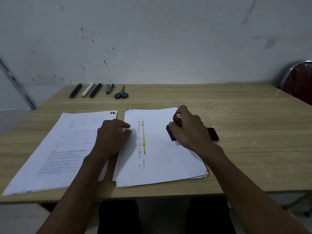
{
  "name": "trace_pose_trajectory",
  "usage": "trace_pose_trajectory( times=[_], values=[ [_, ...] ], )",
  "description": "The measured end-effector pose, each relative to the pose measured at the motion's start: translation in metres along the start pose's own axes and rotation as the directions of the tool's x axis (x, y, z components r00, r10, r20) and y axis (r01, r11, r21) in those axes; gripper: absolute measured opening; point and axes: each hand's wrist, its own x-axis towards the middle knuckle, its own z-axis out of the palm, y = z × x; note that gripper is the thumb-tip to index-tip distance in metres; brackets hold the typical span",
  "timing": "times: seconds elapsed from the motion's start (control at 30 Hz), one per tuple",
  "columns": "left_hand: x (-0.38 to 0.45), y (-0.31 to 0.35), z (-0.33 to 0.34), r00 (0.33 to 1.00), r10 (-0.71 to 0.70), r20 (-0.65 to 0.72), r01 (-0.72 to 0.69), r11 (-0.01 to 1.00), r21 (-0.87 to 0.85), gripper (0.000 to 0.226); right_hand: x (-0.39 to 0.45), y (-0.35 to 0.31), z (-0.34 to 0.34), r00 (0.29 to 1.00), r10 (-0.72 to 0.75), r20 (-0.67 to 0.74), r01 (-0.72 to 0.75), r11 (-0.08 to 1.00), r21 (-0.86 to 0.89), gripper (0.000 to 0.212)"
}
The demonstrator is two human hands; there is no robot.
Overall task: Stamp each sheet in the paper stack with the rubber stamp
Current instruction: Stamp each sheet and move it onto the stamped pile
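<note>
On the light wooden counter (236,115) two groups of white paper lie side by side. The right one is a stack of white printed sheets (160,166) with a yellow highlighted line down its top page, and the left one is a pile of white sheets with printed text (59,149) that lies just beside it. The right hand (189,130) holds the rubber stamp with a dark red round knob and a dark rectangular base (173,125); its grip is closed around the knob, and the base is at the upper right part of the top sheet of the stack, but I cannot tell if it touches the paper. Just right of this hand, partly hidden behind it, a black flat rectangular ink pad (213,134) lies on the counter beside the stack. The left hand (113,137) rests on the inner edges of the two paper groups; its fingers are curled, and it is not clear if they pinch a sheet. At the far edge of the counter, well apart from the papers, three markers (87,90) lie in a row, then some pens (109,88) and a pair of scissors with blue handles (121,94). A red chair with a metal frame (298,81) stands at the right corner.
</note>
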Motion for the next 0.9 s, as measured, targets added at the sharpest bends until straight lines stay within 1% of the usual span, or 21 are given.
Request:
trace_pose_trajectory(
  times=[0.13,0.23,0.27,0.37,0.4,0.57,0.63,0.73,0.83,0.9],
  values=[
    [-0.003,-0.008,0.003,0.999,0.007,0.045,-0.008,1.000,0.022,0.016,-0.001,-0.011,0.014,0.998,-0.054,0.035,0.056,0.997,-0.055,0.013],
    [-0.002,-0.011,0.005,0.999,-0.003,0.052,0.003,1.000,0.007,0.031,-0.002,-0.014,0.022,0.997,-0.068,0.038,0.072,0.990,-0.125,0.014],
    [-0.002,-0.012,0.005,0.999,-0.005,0.054,0.005,1.000,0.003,0.032,-0.002,-0.015,0.024,0.997,-0.073,0.033,0.077,0.986,-0.146,0.016],
    [-0.001,-0.017,0.008,0.999,-0.007,0.049,0.007,1.000,-0.008,0.019,-0.002,-0.014,0.030,0.996,-0.091,0.020,0.093,0.978,-0.186,0.019],
    [-0.001,-0.018,0.009,0.999,-0.002,0.044,0.002,1.000,-0.007,0.019,-0.002,-0.014,0.031,0.995,-0.096,0.019,0.098,0.976,-0.197,0.020],
    [0.000,-0.019,0.011,0.998,-0.025,0.053,0.025,1.000,-0.006,0.037,0.000,-0.015,0.035,0.998,-0.053,0.036,0.060,0.968,-0.244,0.026],
    [0.001,-0.022,0.012,0.998,-0.012,0.054,0.013,1.000,-0.008,0.032,0.003,-0.017,0.034,0.998,-0.028,0.053,0.042,0.956,-0.291,0.025],
    [0.002,-0.025,0.015,0.999,0.016,0.042,-0.016,1.000,-0.003,0.020,0.008,-0.020,0.033,0.997,-0.009,0.077,0.036,0.932,-0.362,0.013],
    [0.001,-0.026,0.017,0.999,0.034,0.012,-0.034,0.999,-0.002,0.022,0.011,-0.022,0.035,0.995,-0.037,0.088,0.074,0.876,-0.476,0.012],
    [0.000,-0.027,0.018,0.999,0.041,-0.001,-0.041,0.999,-0.005,0.022,0.012,-0.021,0.036,0.996,-0.039,0.081,0.075,0.858,-0.508,0.013]
  ],
)
